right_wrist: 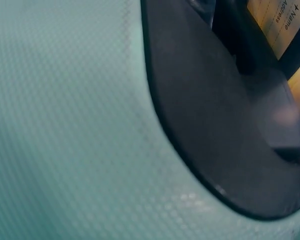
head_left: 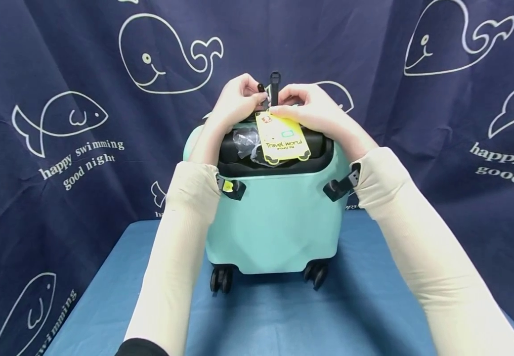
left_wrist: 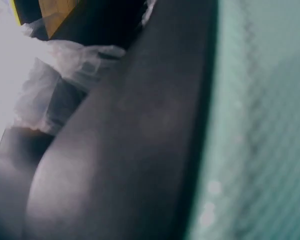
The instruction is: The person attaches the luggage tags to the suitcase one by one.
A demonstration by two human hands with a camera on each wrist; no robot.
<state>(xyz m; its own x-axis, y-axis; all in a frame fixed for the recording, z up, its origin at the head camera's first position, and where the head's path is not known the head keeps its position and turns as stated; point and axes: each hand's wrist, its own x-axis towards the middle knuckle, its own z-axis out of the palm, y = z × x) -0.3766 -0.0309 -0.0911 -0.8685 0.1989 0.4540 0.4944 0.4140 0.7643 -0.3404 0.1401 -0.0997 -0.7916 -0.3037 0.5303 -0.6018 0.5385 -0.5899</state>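
A mint-green suitcase [head_left: 275,222] stands upright on its wheels. At its top, my left hand [head_left: 236,101] pinches one end of a black strap [head_left: 275,89]; the strap's other end sticks up between the hands. My right hand [head_left: 312,106] pinches the top of a yellow luggage tag [head_left: 283,138] printed "Travel World", beside the strap. The tag hangs over the black top handle [head_left: 315,143]. In the right wrist view the luggage tag [right_wrist: 277,22] shows "Name" and "Address" lines. Exactly how strap and tag join is hidden by the fingers.
Crumpled clear plastic [head_left: 244,140] clings to the handle, left of the tag. Blue cloth [head_left: 279,316] covers the table under the black wheels [head_left: 221,279]. A dark blue curtain [head_left: 83,49] with whale and fish drawings hangs close behind and at the sides.
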